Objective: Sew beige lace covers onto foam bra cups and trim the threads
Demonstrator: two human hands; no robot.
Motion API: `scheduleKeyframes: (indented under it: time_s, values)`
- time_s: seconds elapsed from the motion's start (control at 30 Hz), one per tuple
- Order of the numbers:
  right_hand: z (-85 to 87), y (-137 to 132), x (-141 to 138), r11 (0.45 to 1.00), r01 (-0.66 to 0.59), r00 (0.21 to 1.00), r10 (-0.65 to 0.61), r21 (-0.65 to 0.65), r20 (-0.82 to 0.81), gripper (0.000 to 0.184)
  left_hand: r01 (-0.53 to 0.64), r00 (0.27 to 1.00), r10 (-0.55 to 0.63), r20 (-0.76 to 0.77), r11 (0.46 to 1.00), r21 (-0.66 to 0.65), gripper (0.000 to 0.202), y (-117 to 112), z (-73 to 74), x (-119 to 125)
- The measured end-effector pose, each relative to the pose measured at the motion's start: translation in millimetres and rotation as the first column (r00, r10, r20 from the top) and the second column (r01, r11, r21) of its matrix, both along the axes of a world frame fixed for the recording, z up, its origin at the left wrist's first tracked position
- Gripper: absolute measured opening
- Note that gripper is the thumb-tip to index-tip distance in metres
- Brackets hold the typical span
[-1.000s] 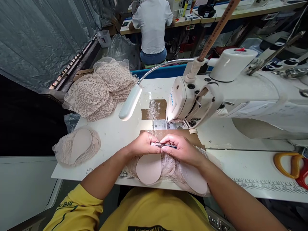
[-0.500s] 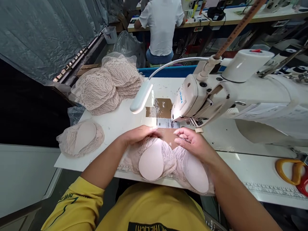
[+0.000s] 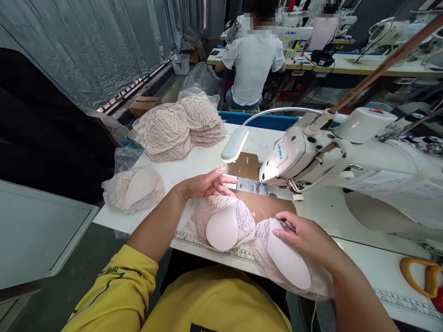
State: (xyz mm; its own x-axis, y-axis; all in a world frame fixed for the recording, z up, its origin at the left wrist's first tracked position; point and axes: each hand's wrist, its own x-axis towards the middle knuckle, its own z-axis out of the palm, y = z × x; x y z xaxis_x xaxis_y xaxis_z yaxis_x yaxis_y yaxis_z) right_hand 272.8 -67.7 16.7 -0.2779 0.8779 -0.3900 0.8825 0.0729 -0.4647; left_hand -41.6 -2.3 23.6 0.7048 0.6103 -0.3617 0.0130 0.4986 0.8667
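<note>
A pale pink lace bra piece with two smooth cups lies along the table's front edge; its left cup (image 3: 222, 226) and right cup (image 3: 288, 253) face up. My left hand (image 3: 207, 185) is above the left cup's upper edge, fingers stretched and apart, holding nothing. Whether its lower fingers touch the lace is unclear. In my right hand (image 3: 299, 233) is a small metal pair of thread snips (image 3: 285, 224), pointing left over the right cup's top. A thin loose thread (image 3: 263, 213) shows near their tip. Behind the lace stands the white sewing machine (image 3: 287, 157).
Stacked lace cups (image 3: 166, 129) sit at the table's back left, with another lace piece and cup (image 3: 140, 186) nearer. A lamp (image 3: 235, 144) hangs beside the machine head. Yellow-handled scissors (image 3: 420, 276) lie at right. A person in a white shirt (image 3: 256, 64) sits ahead.
My right hand has moved right and towards me, with the snips now showing clearly. My left hand's fingers have spread and lifted from the lace. The head view has tilted up.
</note>
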Motion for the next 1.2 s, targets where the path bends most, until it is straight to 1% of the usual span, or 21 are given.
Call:
scheduleKeyframes:
  time_s: [0.07, 0.17, 0.3, 0.37, 0.4, 0.47, 0.5, 0.57, 0.63, 0.67, 0.73, 0.8, 0.83, 0.87, 0.9, 0.97, 1.03, 1.1, 1.2]
  values:
    - [1.0, -1, -3, 0.998, -0.05, 0.999, 0.051, 0.036, -0.01, 0.021, 0.006, 1.0, -0.006, -0.014, 1.0, 0.025, 0.078, 0, 0.3, -2]
    - [5.3, 0, -5, 0.989, -0.082, 0.996, 0.086, 0.121, -0.023, 0.025, 0.019, 1.0, -0.019, 0.001, 0.999, 0.038, 0.079, -1, -1.6, -5]
    - [11.2, -1, -7, 0.973, -0.053, 0.991, 0.08, 0.226, -0.111, 0.022, 0.018, 0.999, -0.021, 0.03, 0.997, 0.078, 0.074, -2, -6.3, -4]
    - [11.5, 0, -14, 0.955, -0.008, 0.987, 0.056, 0.296, -0.153, 0.019, 0.029, 0.999, -0.031, 0.03, 0.997, 0.071, 0.071, -3, -8.8, -1]
    - [10.6, 0, -20, 0.947, 0.018, 0.981, 0.045, 0.32, -0.188, 0.022, 0.037, 0.999, -0.039, 0.031, 0.997, 0.061, 0.07, -3, -9.9, 3]
    - [6.6, 3, -38, 0.946, 0.053, 0.958, 0.042, 0.32, -0.283, 0.037, 0.042, 0.998, -0.045, 0.039, 0.997, 0.064, 0.07, -6, -11.1, 10]
    - [3.7, 5, -48, 0.959, 0.041, 0.936, 0.062, 0.281, -0.347, 0.044, 0.048, 0.998, -0.052, 0.047, 0.996, 0.078, 0.071, -7, -11.0, 13]
    - [-2.2, 10, -67, 0.972, 0.015, 0.89, 0.093, 0.234, -0.445, 0.048, 0.06, 0.997, -0.066, 0.034, 0.989, 0.138, 0.071, -10, -9.3, 19]
    - [-6.4, 15, -80, 0.981, -0.003, 0.869, 0.099, 0.195, -0.486, 0.039, 0.083, 0.996, -0.075, -0.042, 0.966, 0.243, 0.069, -12, -6.7, 20]
    - [-7.5, 16, -83, 0.984, -0.003, 0.861, 0.092, 0.176, -0.501, 0.034, 0.101, 0.992, -0.074, -0.099, 0.947, 0.306, 0.069, -13, -5.7, 20]
    - [-7.8, 17, -82, 0.991, 0.014, 0.848, 0.061, 0.137, -0.526, 0.027, 0.14, 0.975, -0.045, -0.218, 0.886, 0.443, 0.076, -15, -5.0, 19]
    - [-7.1, 16, -77, 0.993, 0.05, 0.834, 0.015, 0.104, -0.551, 0.026, 0.176, 0.953, -0.005, -0.303, 0.822, 0.541, 0.08, -16, -6.4, 20]
    - [-7.1, 16, -74, 0.994, 0.062, 0.828, -0.003, 0.086, -0.56, 0.027, 0.186, 0.944, 0.014, -0.33, 0.802, 0.568, 0.077, -16, -7.7, 20]
    - [-7.4, 16, -71, 0.995, 0.071, 0.823, -0.019, 0.07, -0.568, 0.027, 0.185, 0.939, 0.032, -0.343, 0.792, 0.582, 0.069, -17, -9.2, 21]
    - [-8.3, 16, -69, 0.995, 0.079, 0.816, -0.033, 0.054, -0.577, 0.027, 0.173, 0.939, 0.046, -0.341, 0.793, 0.584, 0.059, -16, -10.8, 23]
    - [-11.0, 17, -66, 0.996, 0.08, 0.803, -0.049, 0.026, -0.593, 0.028, 0.134, 0.948, 0.061, -0.312, 0.813, 0.566, 0.039, -15, -13.6, 25]
    - [-14.1, 18, -65, 0.996, 0.081, 0.797, -0.052, 0.022, -0.602, 0.027, 0.087, 0.961, 0.069, -0.266, 0.841, 0.534, 0.027, -14, -15.5, 27]
    - [-17.0, 19, -64, 0.996, 0.082, 0.796, -0.044, 0.036, -0.603, 0.026, 0.059, 0.972, 0.062, -0.228, 0.872, 0.486, 0.024, -12, -15.9, 28]
    - [-20.5, 20, -63, 0.996, 0.073, 0.796, -0.031, 0.045, -0.605, 0.028, 0.041, 0.98, 0.037, -0.195, 0.922, 0.385, 0.025, -12, -14.3, 29]
